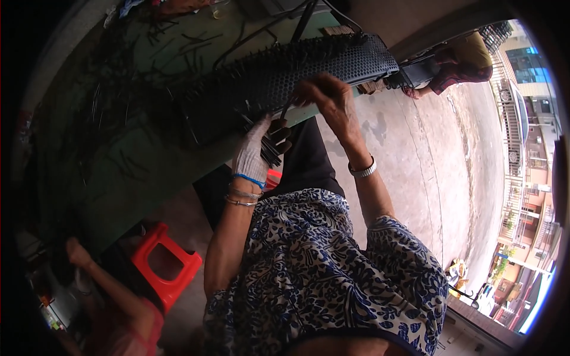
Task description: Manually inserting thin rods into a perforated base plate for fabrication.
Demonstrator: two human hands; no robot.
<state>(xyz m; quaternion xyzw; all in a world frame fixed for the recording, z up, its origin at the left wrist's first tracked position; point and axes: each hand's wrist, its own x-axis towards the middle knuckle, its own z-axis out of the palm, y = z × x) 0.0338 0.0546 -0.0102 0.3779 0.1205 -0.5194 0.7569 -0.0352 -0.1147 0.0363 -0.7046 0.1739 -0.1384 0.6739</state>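
Note:
My left hand, in a white knitted glove with dark fingertips, is closed round a bundle of thin black strips. Just up and to the right, my bare right hand is slightly smeared by motion. Its fingers look pinched on one thin black strip that slants toward the left hand. Both hands are at the near edge of a long black board full of round holes. Many short black pieces stick up from its far side.
The board lies on a green table strewn with loose black strips. A red plastic stool stands lower left, beside a person in pink. Another person bends over at the upper right. Concrete floor stretches to the right.

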